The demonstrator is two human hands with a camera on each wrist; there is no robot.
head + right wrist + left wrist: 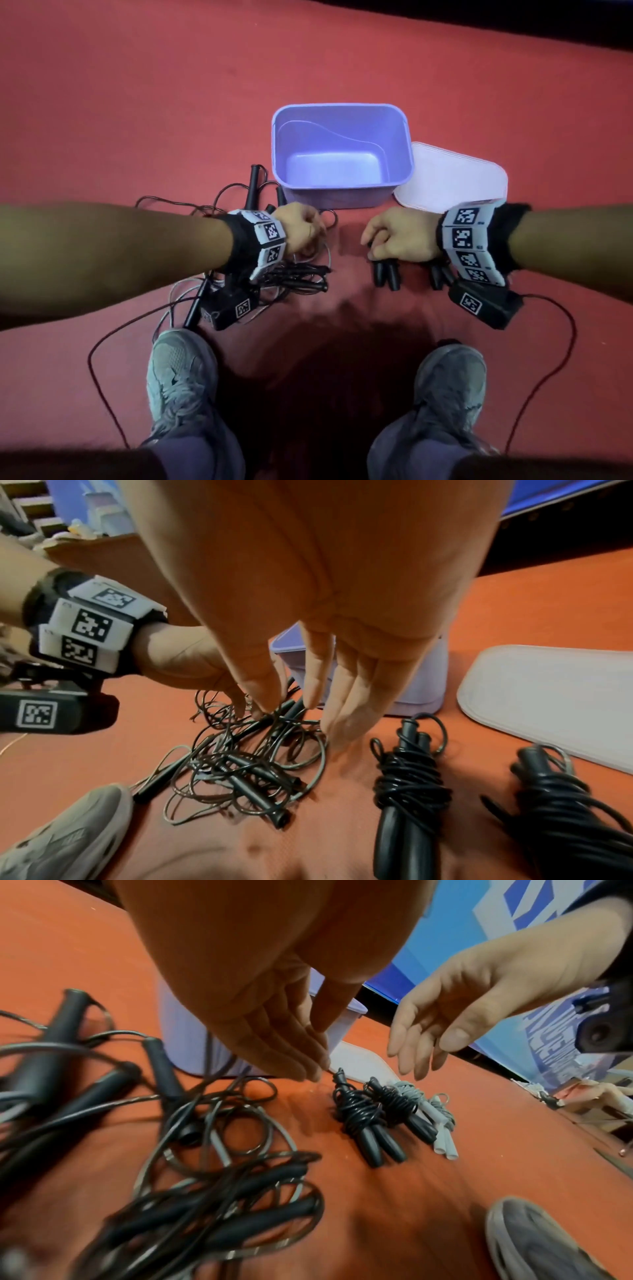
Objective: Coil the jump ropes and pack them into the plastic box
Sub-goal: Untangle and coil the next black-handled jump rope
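Lying wound: three jump rope bundles (pixel 394 1118).

The head view looks steeply down from above at the red carpeted floor (pixel 137 102), both forearms and the shoes. The left wrist view sits low, close behind the left hand (pixel 274 1031), facing along its fingers. The right wrist view does likewise behind the right hand (pixel 325 642). All three share the open lilac plastic box (pixel 342 120) beyond the fingertips.
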